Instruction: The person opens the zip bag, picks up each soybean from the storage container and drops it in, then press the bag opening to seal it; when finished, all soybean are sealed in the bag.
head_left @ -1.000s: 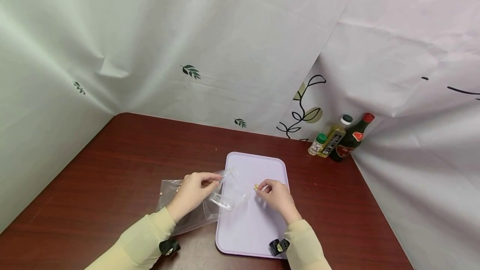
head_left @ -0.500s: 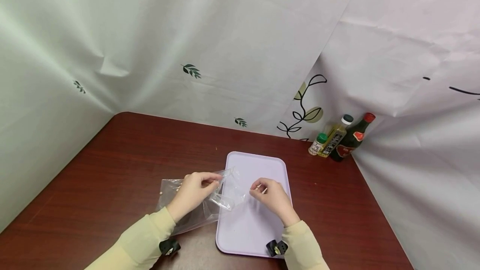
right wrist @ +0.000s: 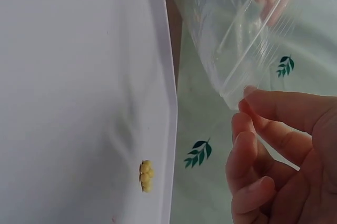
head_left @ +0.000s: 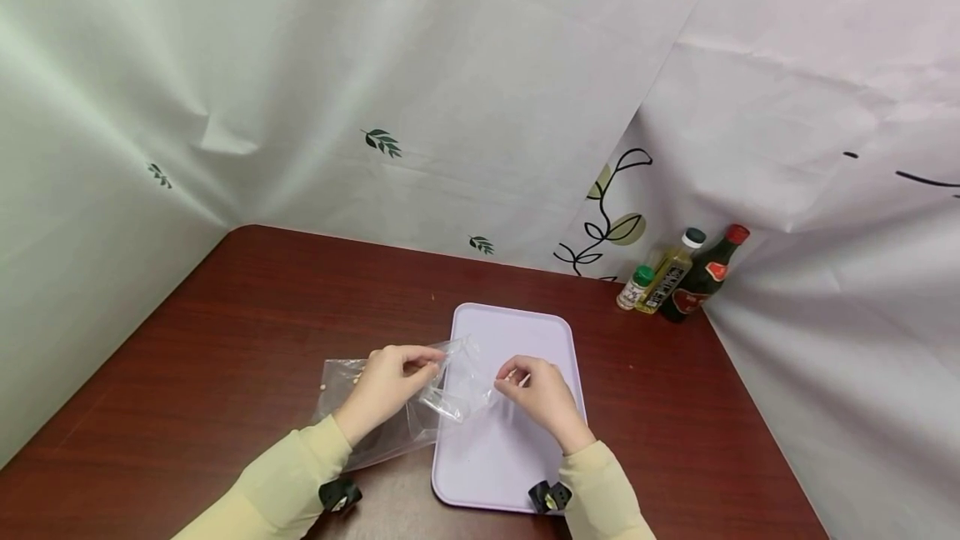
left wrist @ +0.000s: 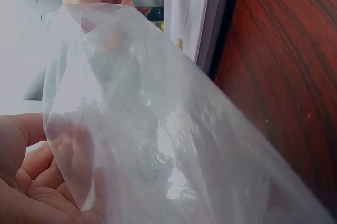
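A clear plastic zip bag [head_left: 401, 432] slants from the table over the left side of the lilac tray [head_left: 487, 473]. Its upper edge is pinched by my left hand [head_left: 386, 386] between thumb and fingers; part of that hand [left wrist: 37, 182] shows through the film in the left wrist view. On the other side of the mouth, my right hand [head_left: 546, 398] pinches a corner of the bag [right wrist: 247, 50] with thumb and forefinger. A small cluster of yellow beans [right wrist: 146, 175] lies on the tray below the right hand. A few pale beans [head_left: 357, 377] are within the bag.
At the back right corner of the dark red table [head_left: 300, 298] stand a green-capped shaker [head_left: 634, 290], an oil bottle [head_left: 666, 277] and a dark green bottle with a red cap [head_left: 701, 282]. A pale patterned curtain [head_left: 450, 107] hangs behind the table.
My right hand has shifted left from beside the yellow beans to the bag's mouth and taken its corner. My left hand and the bag have stayed in place.
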`<state>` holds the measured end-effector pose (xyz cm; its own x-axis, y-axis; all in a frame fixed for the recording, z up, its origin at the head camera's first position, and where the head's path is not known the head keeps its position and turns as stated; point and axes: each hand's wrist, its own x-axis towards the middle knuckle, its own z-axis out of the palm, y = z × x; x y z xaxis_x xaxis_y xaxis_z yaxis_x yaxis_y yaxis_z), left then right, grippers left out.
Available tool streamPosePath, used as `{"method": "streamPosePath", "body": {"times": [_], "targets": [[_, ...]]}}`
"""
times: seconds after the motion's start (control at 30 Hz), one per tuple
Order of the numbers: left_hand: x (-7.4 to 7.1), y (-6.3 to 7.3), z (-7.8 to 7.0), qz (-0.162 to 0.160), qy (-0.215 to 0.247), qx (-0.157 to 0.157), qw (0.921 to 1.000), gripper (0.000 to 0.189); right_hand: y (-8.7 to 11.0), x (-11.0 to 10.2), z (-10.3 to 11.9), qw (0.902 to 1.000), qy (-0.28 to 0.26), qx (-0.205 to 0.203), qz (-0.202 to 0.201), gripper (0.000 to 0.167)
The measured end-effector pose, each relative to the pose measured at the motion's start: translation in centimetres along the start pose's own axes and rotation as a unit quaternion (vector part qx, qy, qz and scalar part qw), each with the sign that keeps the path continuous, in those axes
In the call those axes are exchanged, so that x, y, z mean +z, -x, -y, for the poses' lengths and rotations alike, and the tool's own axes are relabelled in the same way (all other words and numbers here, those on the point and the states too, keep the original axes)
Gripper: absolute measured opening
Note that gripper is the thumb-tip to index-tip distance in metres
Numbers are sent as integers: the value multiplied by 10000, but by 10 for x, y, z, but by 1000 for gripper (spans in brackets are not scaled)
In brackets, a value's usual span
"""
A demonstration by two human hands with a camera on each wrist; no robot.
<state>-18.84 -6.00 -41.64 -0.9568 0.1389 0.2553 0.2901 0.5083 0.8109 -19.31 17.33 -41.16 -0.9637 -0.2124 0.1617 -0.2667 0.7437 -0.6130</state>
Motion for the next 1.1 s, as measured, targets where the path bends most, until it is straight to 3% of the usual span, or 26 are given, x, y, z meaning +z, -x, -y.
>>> {"method": "streamPosePath", "body": {"times": [0.63,1.1], "targets": [[-3,1,-1,-19,39,65,10000,15,-6,0,-23,9990,68,433,-116,8],[-4,1,1,-1,44,9,10000,15,-7,0,-38,9909,826,1061,-95,8]]}}
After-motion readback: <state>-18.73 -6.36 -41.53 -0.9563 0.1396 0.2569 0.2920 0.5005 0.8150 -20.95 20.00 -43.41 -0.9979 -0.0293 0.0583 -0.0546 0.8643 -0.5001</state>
